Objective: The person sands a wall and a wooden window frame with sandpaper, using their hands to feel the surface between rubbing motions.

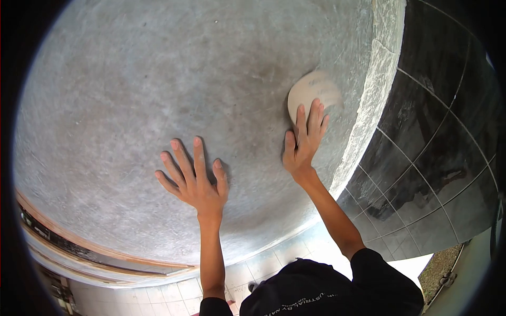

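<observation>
Sandpaper, cut to a round tan disc (313,90), lies flat on a broad grey stone slab (132,105), close to the slab's rough-hewn pale edge (377,89) on the right. The right hand (303,142) presses on the disc's lower part. Its fingers (315,113) are straight and held close together, so the hand is flat and narrow and pins the disc rather than gripping it. The left hand (195,181) rests well apart from the disc, nearer the middle of the slab. Its palm is down and its fingers are splayed wide, it holds nothing, and it seems to serve as a brace.

The step in hand appears to be rubbing down the slab's surface with the disc, at the patch next to the edge. Whether the stone around the disc is smoother than the rest cannot be told from this view.

The next move calls for even, flat pressure through the fingertips so the disc slides with the hand and does not slip out from under it. It also calls for care near the rough edge, where the disc could catch or run off the slab. Beyond that edge there are dark glossy tiles (437,142), and below the arms there are pale floor tiles (168,295) and the person's black clothing (327,289).
</observation>
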The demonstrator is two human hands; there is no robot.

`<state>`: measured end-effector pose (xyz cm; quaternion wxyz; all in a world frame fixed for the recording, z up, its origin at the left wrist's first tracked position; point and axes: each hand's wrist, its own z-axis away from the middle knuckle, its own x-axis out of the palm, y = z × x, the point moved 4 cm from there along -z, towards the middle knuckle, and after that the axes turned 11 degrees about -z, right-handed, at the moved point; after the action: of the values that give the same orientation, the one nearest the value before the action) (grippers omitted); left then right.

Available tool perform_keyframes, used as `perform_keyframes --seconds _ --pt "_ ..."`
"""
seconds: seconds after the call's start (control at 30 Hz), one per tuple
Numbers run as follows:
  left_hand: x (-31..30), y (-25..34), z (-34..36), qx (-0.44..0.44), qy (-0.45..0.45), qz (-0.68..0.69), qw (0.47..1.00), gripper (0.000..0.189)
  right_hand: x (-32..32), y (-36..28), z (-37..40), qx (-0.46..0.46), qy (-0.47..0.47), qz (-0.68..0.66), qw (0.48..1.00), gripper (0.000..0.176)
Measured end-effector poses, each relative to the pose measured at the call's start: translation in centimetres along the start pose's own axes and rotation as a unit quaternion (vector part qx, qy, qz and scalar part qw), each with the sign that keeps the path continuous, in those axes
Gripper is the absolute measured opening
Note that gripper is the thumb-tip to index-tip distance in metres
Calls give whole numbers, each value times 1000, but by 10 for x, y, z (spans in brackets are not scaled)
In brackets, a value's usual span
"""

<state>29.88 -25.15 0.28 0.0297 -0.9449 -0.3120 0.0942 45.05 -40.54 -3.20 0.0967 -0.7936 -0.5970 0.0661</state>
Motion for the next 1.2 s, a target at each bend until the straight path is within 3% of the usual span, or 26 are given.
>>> perform_keyframes --seconds 0.17,0.4,0.47,0.5,0.53,0.6,0.77,0.83,0.87,0.93,0.97,1.0,1.07,1.2 --pt "0 -2 4 -9 -8 26 1000 46 8 -15 -4 38 40 -6 998 51" --pt "8 -19 71 -63 -20 30 997 49 14 -9 152 34 -42 60 997 62" --pt "7 -31 104 -91 -43 26 995 52 -4 -2 159 252 27 -89 963 67" --pt "8 -38 120 -113 -58 30 991 56 -14 -3 160 253 -2 105 962 67" --pt "9 -45 136 -118 -66 24 991 56 -13 2 164 254 -13 104 962 67" --pt "1 -60 177 -224 -109 37 968 59 -23 23 189 514 -20 289 807 66" --pt "-1 -74 216 -277 -141 38 950 62 -8 -11 217 612 -123 131 770 64" --pt "-2 -74 220 -278 -147 53 948 67 -4 -23 218 524 -17 31 851 67" --pt "-4 -73 225 -280 -153 50 947 67 -5 -21 221 526 -23 33 849 67" --pt "-6 -68 233 -334 -172 91 922 74 -4 -6 221 620 52 -76 779 73" --pt "-7 -67 240 -356 -197 91 909 81 -9 10 231 676 36 -5 736 75" --pt "-9 -65 248 -362 -203 83 906 81 -8 10 238 679 25 -2 734 75" --pt "-7 -61 258 -377 -215 110 894 85 2 11 243 639 49 -181 746 76" --pt "-5 -59 275 -392 -220 121 885 90 7 -54 235 650 -24 -190 735 80"
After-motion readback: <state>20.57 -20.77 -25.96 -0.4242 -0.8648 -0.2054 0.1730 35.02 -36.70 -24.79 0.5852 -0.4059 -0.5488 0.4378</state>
